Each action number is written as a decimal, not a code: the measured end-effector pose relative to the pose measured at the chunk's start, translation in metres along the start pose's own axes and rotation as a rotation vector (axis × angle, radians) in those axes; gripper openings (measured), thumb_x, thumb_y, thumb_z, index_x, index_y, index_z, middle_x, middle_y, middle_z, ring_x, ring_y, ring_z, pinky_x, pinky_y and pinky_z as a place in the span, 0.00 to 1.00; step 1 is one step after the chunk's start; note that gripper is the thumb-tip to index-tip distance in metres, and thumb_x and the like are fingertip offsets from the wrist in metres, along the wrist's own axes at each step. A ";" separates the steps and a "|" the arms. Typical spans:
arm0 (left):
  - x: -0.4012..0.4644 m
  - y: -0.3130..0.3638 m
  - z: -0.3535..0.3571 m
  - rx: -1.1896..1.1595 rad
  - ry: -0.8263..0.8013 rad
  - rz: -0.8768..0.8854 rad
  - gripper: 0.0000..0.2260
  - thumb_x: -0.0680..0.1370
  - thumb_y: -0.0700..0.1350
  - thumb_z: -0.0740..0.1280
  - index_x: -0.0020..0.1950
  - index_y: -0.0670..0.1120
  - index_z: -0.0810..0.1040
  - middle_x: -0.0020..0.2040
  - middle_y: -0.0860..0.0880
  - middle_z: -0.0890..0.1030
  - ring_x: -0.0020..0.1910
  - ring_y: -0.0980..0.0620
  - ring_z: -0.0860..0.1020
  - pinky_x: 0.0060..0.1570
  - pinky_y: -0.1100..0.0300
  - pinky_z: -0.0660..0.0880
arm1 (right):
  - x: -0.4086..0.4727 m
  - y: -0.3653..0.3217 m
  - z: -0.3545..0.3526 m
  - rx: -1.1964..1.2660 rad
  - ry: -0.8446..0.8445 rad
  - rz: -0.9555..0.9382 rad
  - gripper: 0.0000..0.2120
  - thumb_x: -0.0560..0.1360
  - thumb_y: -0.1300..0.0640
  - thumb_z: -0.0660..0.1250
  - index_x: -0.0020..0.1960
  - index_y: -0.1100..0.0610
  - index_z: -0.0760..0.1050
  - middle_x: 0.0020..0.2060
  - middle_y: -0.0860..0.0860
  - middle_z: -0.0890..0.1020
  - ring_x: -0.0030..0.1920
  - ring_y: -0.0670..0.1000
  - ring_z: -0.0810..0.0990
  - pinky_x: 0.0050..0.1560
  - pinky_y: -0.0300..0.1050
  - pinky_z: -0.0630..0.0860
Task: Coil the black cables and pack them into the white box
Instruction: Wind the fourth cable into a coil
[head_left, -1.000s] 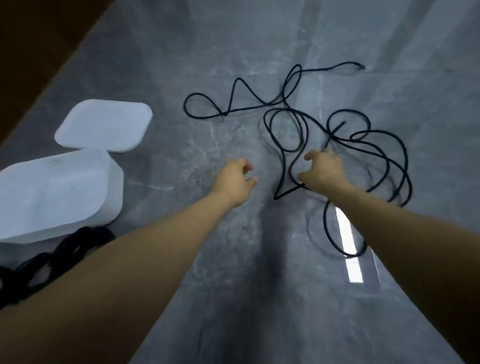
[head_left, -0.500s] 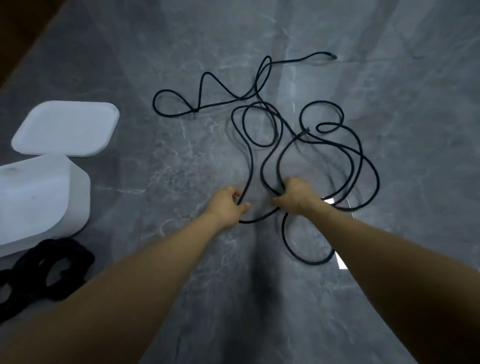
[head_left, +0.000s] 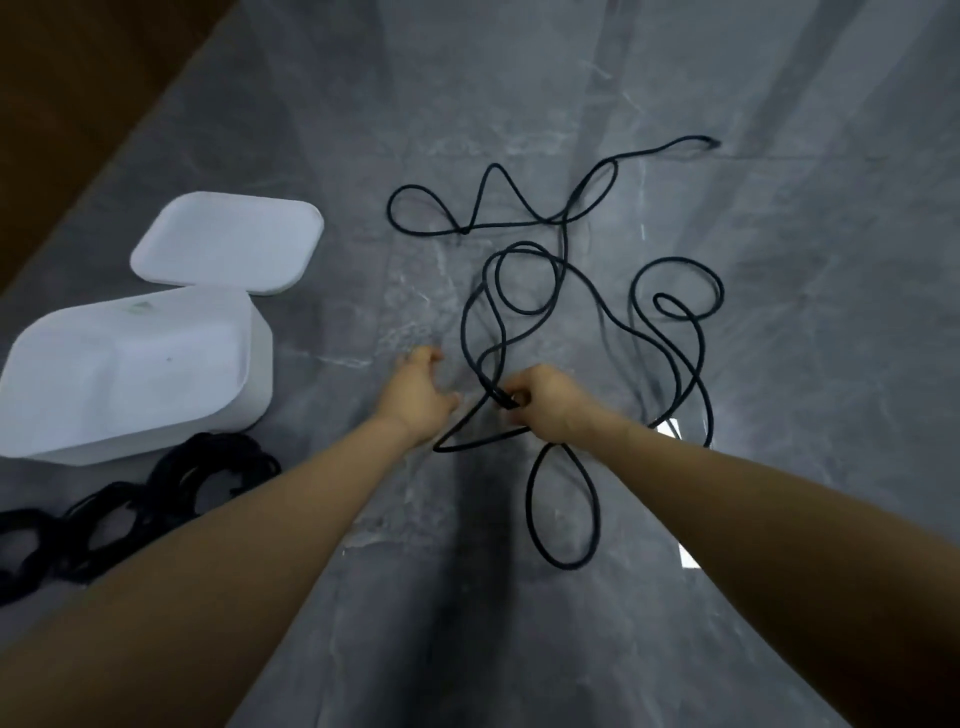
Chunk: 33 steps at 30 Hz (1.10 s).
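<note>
At the centre of the frame, our right hand (head_left: 550, 402) pinches the loose black cable (head_left: 563, 270), which sprawls toward the upper right; our left hand (head_left: 418, 395) is open, holding nothing. At left the white box (head_left: 130, 374) stands beside its lid (head_left: 228, 241); its contents are hidden. Coiled cables (head_left: 156, 493) lie below it.

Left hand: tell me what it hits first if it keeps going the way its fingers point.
Probably bare grey marble floor; the left hand points up-frame, left of the loose black cable.
</note>
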<state>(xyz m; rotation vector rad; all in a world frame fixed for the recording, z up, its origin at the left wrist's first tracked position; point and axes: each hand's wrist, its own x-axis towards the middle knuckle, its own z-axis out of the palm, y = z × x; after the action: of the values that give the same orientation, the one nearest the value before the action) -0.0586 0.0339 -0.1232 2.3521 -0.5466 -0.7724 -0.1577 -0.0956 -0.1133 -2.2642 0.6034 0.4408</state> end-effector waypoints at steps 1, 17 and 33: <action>-0.003 -0.003 -0.007 -0.013 0.041 0.053 0.25 0.75 0.38 0.69 0.69 0.44 0.66 0.67 0.43 0.66 0.63 0.46 0.70 0.62 0.58 0.68 | -0.002 -0.007 0.000 -0.003 -0.002 -0.029 0.11 0.75 0.63 0.66 0.57 0.61 0.78 0.44 0.52 0.75 0.45 0.50 0.73 0.43 0.38 0.66; -0.032 -0.007 -0.125 0.241 0.298 0.232 0.17 0.80 0.56 0.60 0.40 0.44 0.72 0.35 0.48 0.75 0.37 0.47 0.73 0.34 0.57 0.65 | -0.007 -0.121 -0.029 0.019 0.397 -0.216 0.10 0.76 0.58 0.66 0.50 0.65 0.79 0.42 0.60 0.81 0.41 0.55 0.78 0.48 0.50 0.77; -0.098 0.299 -0.311 0.157 0.174 0.438 0.15 0.82 0.52 0.55 0.38 0.46 0.68 0.42 0.42 0.79 0.44 0.39 0.77 0.47 0.46 0.74 | -0.158 -0.252 -0.333 0.389 0.652 -0.081 0.03 0.76 0.61 0.66 0.44 0.58 0.74 0.36 0.56 0.78 0.41 0.58 0.78 0.46 0.50 0.76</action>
<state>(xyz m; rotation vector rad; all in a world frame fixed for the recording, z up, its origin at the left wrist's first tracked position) 0.0092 -0.0065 0.3118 2.2866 -1.0301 -0.3318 -0.1090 -0.1387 0.3286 -2.0165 0.8271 -0.4476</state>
